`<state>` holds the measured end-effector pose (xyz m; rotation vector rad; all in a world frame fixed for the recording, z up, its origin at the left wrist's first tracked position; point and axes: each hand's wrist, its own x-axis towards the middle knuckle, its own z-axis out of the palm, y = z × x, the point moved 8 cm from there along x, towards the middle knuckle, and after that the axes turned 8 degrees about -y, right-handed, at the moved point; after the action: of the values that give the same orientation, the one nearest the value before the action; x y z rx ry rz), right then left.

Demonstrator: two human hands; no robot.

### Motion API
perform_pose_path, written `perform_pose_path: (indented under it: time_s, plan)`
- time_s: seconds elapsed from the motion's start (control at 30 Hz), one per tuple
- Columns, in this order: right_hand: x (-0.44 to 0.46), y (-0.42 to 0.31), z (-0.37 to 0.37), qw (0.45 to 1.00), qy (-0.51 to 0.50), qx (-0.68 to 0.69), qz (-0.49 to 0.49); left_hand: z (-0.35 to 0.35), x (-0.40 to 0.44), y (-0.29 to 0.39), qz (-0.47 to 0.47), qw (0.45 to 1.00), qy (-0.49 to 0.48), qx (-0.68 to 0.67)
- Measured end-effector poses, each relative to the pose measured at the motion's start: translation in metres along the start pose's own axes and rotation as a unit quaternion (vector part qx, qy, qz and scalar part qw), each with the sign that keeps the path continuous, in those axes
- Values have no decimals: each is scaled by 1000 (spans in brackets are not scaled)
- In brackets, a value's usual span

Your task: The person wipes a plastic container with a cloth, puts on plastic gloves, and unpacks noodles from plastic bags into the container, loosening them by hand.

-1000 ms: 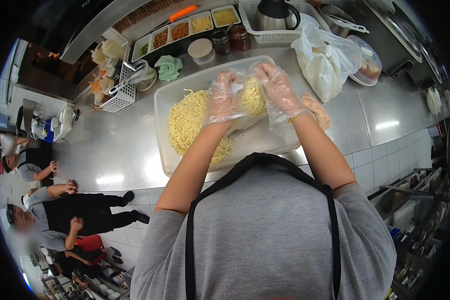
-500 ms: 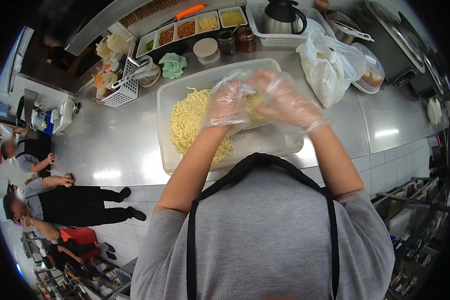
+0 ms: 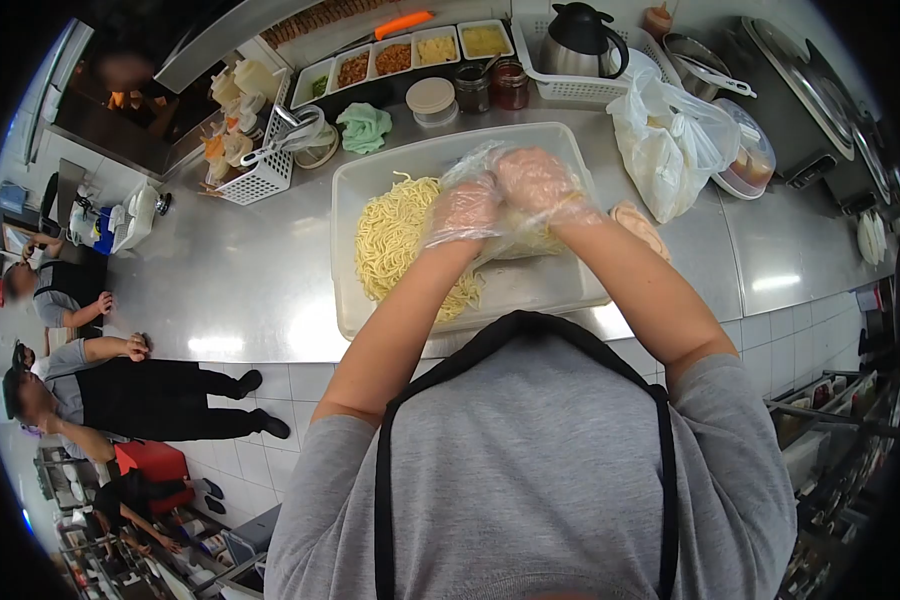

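Note:
Both hands wear clear plastic gloves over a translucent tray (image 3: 346, 322) on the steel counter. A heap of yellow noodles (image 3: 390, 240) fills the tray's left side. My left hand (image 3: 467, 208) is closed on a clear plastic bag (image 3: 526, 243) with noodles showing inside. Right beside it, my right hand (image 3: 537, 183) has its fingers bent down at the bag's top; the fingertips are hidden and slightly blurred, so what they grip cannot be made out.
Behind the tray stand a lidded tub (image 3: 431, 98), two jars, a green cloth (image 3: 364, 127) and topping containers (image 3: 394, 58). White plastic bags (image 3: 664, 145) lie right, a pinkish cloth (image 3: 638, 229) nearer. A squeeze-bottle basket (image 3: 260, 180) stands left. Several people (image 3: 140, 398) are beyond the counter's left end.
The right hand swung out to the right, then came back in beside the left hand over the bag. The noodles in the bag are now more covered. The view has shifted slightly.

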<state>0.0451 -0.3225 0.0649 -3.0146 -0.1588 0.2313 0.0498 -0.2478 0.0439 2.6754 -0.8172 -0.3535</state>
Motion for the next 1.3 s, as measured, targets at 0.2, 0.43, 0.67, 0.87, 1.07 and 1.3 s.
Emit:
perform_pose_path:
  time_s: [0.2,0.43,0.67,0.87,1.07,1.3]
  plan:
    - [22,25,1,996,-18,16,86,6,-5,11,43,997,-2,59]
    - [40,89,-4,988,69,27,138,26,-46,12,84,996,-28,3]
    - [-2,109,-18,885,164,412,147,3,-55,-11,73,986,41,-141]
    - [-35,83,-53,708,168,675,124,54,-36,-57,-165,795,-69,-580]
    - [-33,31,-104,829,18,555,-73,47,-15,-79,-152,572,48,-804]
    - [-33,51,1,954,-140,237,-115,16,12,-48,-10,983,-39,-180]
